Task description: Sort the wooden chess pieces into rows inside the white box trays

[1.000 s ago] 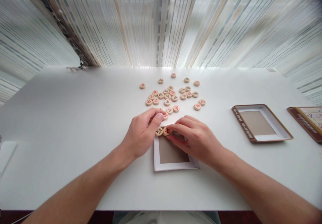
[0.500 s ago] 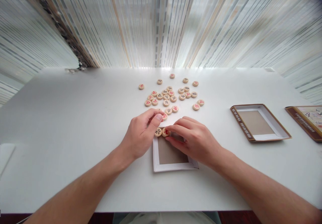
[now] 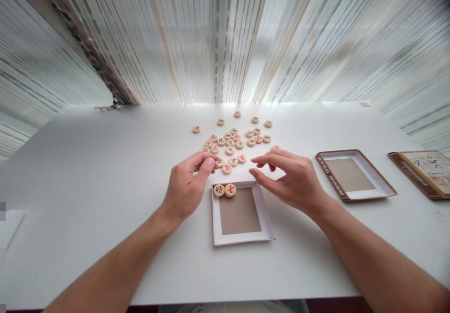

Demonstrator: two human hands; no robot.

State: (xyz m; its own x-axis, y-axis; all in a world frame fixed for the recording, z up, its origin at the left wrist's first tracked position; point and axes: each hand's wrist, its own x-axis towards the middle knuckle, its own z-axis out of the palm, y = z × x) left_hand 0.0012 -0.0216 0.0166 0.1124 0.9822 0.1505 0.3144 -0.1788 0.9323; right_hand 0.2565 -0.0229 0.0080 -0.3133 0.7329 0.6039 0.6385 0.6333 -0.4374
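In the head view, my left hand (image 3: 188, 182) hovers left of the box tray, its thumb and fingers drawn together. Whether it holds anything is hidden. My right hand (image 3: 286, 177) is raised right of the loose pieces, thumb and fingers apart with nothing between them. A shallow white box tray (image 3: 218, 240) with a brown bottom lies between my forearms. Side by side in its far left corner are a black-marked Chinese chess piece (image 3: 218, 190) and a red-marked chess piece (image 3: 230, 190). Close beyond the tray lies another red-marked piece (image 3: 227, 168).
Several round wooden chess pieces (image 3: 229, 150), marked red or black, are scattered over the white table (image 3: 105, 186). A brown-edged box half (image 3: 342, 196) lies at right, with a printed box or lid (image 3: 427, 172) beyond it. A striped curtain (image 3: 197, 46) hangs behind the table.
My right hand has let go of the red-marked piece in the tray's corner and moved up and right, its fingers opening. My left hand keeps nearly the same pose. The view has shifted slightly.
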